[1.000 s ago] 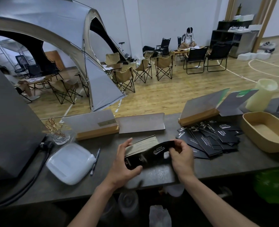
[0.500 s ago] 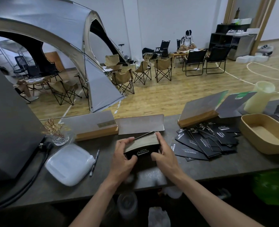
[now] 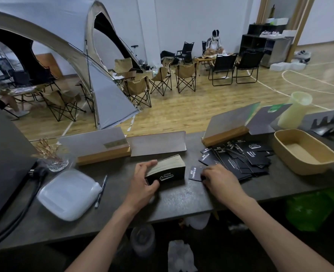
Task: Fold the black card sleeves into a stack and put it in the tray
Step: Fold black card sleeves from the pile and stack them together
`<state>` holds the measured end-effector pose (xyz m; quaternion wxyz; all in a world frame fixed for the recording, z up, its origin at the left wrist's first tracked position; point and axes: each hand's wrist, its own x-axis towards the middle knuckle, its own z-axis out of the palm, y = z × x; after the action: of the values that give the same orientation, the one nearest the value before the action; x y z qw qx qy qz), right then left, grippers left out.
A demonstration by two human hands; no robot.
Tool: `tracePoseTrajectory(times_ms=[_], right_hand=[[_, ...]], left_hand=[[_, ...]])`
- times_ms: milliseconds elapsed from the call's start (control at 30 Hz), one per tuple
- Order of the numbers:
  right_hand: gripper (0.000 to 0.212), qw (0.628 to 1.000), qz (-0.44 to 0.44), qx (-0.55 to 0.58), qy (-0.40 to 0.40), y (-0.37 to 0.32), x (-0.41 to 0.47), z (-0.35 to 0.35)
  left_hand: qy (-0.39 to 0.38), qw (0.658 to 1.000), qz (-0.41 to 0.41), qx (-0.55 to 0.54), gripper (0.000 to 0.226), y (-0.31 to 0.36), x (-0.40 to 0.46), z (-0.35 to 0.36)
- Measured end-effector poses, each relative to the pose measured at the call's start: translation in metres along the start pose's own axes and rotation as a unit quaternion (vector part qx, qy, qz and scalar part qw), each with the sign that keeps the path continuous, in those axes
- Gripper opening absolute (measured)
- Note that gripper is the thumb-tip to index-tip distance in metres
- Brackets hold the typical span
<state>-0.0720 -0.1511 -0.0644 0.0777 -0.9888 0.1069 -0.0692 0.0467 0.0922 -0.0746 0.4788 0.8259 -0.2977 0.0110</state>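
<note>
Head view: the stack [image 3: 167, 169] of folded black card sleeves stands on the dark table [image 3: 181, 199], gripped by the left hand [image 3: 144, 183], thumb at its near face and fingers curled over its far left edge. Just right of it, the right hand [image 3: 219, 179] lies palm down with its fingertips pinching the near corner of a flat sleeve [image 3: 195, 173] from the loose pile [image 3: 238, 158]. The tan tray [image 3: 304, 152] sits beyond the pile, well apart from both hands.
</note>
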Motion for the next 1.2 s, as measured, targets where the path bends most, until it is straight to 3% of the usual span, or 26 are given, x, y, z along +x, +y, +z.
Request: tracePoseTrajectory(times_ms=[133, 267, 333, 400, 467, 567, 733, 867, 1000, 1200], right_hand=[[0.020, 0.995, -0.090, 0.030, 0.036, 0.009, 0.003, 0.007], [0.012, 0.985, -0.147, 0.004, 0.089, 0.022, 0.002, -0.003], [0.009, 0.971, -0.134, 0.084, 0.179, 0.020, 0.002, -0.017], [0.009, 0.952, -0.114, 0.189, 0.213, 0.010, 0.003, -0.028], [0.009, 0.959, -0.097, 0.214, 0.157, -0.003, 0.012, -0.025], [0.014, 0.984, -0.073, 0.145, 0.071, -0.015, 0.019, -0.011], [0.050, 0.994, -0.058, 0.087, -0.043, 0.010, -0.005, -0.021], [0.047, 0.995, -0.071, 0.044, -0.058, 0.031, -0.008, -0.017], [0.039, 0.991, -0.130, 0.017, 0.011, 0.023, -0.013, -0.012], [0.023, 0.950, -0.206, 0.038, 0.230, -0.003, 0.015, -0.002]], left_hand=[[-0.006, 1.000, 0.020, 0.019, 0.058, 0.004, 0.004, 0.006], [-0.023, 0.963, 0.098, 0.250, 0.063, -0.002, 0.008, -0.003], [-0.057, 0.943, 0.102, 0.311, 0.071, 0.000, 0.007, -0.003], [-0.078, 0.937, 0.095, 0.326, 0.077, 0.001, 0.006, -0.001], [-0.084, 0.935, 0.096, 0.331, 0.078, 0.001, 0.006, -0.002], [-0.098, 0.929, 0.104, 0.342, 0.078, 0.001, 0.007, -0.006], [-0.121, 0.912, 0.105, 0.378, 0.083, 0.003, 0.005, -0.007], [-0.130, 0.910, 0.098, 0.381, 0.084, 0.005, 0.007, -0.009], [-0.135, 0.921, 0.077, 0.356, 0.080, 0.003, 0.015, -0.008], [-0.142, 0.935, 0.068, 0.317, 0.084, 0.005, 0.016, -0.008]])
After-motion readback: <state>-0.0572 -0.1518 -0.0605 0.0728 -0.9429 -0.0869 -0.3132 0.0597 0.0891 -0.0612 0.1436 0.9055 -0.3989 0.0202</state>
